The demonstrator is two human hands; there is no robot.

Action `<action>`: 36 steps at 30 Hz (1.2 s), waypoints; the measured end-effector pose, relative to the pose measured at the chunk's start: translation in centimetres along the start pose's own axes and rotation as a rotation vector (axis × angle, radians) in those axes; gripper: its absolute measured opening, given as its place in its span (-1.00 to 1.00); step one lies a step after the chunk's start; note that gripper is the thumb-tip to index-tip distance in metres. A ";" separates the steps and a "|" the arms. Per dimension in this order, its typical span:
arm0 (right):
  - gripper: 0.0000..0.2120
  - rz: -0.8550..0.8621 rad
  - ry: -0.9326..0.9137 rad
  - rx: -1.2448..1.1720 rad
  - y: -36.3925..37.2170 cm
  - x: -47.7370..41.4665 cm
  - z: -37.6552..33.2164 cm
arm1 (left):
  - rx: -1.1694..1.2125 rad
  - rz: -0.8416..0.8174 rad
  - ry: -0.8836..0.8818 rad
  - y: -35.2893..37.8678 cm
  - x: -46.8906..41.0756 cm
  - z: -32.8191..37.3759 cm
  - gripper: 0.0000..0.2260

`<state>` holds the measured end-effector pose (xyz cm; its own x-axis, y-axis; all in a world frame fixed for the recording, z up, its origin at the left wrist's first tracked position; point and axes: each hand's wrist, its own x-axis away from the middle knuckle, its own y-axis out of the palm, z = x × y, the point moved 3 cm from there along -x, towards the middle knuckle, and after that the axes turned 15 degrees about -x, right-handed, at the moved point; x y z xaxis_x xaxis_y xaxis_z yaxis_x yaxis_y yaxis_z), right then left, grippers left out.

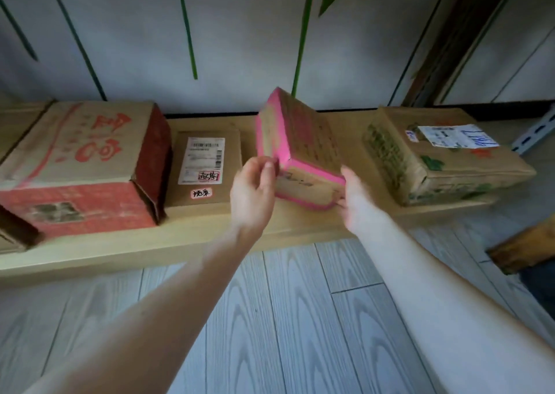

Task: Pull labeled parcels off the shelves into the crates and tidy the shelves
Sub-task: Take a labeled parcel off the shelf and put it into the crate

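Head view: the pink-edged box is at the middle of the picture, tipped up on its near lower edge above the wooden shelf, with its far end raised toward twelve o'clock. The left hand pinches its near left corner between thumb and fingers. The right hand grips the near right corner with its fingers curled under the bottom edge. Whether the box touches the shelf I cannot tell.

It looks like stiff corrugated card, flat and fairly small, and probably light, since two corner holds keep it tilted. Taped edges can be slick, so a hold under the bottom face with thumbs on top would be safer than pinching corners. No shipping label shows on the faces turned this way.

At nine o'clock from it, lying flat on the shelf, is a small labelled parcel with a white barcode sticker on top. Just beyond that, also at nine, stands a big red-printed carton. At three o'clock sits a green-printed carton with a white label bearing blue handwriting.

All cartons are closed, so their contents are hidden. No crate is plainly in view. A brown object at four o'clock on the grey floor is too cut off to identify.
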<state>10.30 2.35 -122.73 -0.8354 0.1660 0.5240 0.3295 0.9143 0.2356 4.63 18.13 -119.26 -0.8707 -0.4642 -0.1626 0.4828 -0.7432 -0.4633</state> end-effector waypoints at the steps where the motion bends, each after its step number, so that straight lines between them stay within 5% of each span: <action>1: -0.59 -0.032 0.084 -0.103 -0.6 0.3 0.4 | 0.080 0.008 -0.006 0.1 0.2 0.2 -0.91; 5: -0.71 -0.042 0.061 0.053 -2.9 2.0 1.9 | 0.314 -0.218 -0.358 0.7 1.7 0.4 -0.42; 9: -0.85 0.052 -0.323 0.109 -3.6 4.1 0.5 | 0.361 -0.418 -0.251 1.4 3.3 1.1 -0.90; 13: -0.49 -0.108 -0.241 -0.024 -3.9 5.4 -0.9 | 0.290 -0.470 -0.094 1.3 4.2 1.4 -0.83; 15: -0.53 -0.232 -0.145 -0.059 -4.0 6.0 -1.0 | 0.302 -0.485 -0.043 1.1 4.8 1.4 -0.81; 21: -0.60 -0.309 0.004 -0.250 -5.9 6.0 2.1 | 0.350 -0.499 -0.174 0.2 5.6 0.7 -0.37; 29: -0.65 -0.335 -0.041 -0.257 -5.6 5.5 2.3 | 0.230 -0.407 -0.135 -0.2 5.1 -0.4 -0.55; 36: -0.71 0.002 -0.170 -0.105 -6.4 7.4 1.6 | 0.263 -0.157 -0.357 -0.5 5.1 1.2 -0.83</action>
<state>1.25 -1.69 -121.69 -0.8939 0.2360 0.3811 0.3679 0.8719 0.3231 0.03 15.60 -118.84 -0.8705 -0.4386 0.2233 0.3950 -0.8933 -0.2146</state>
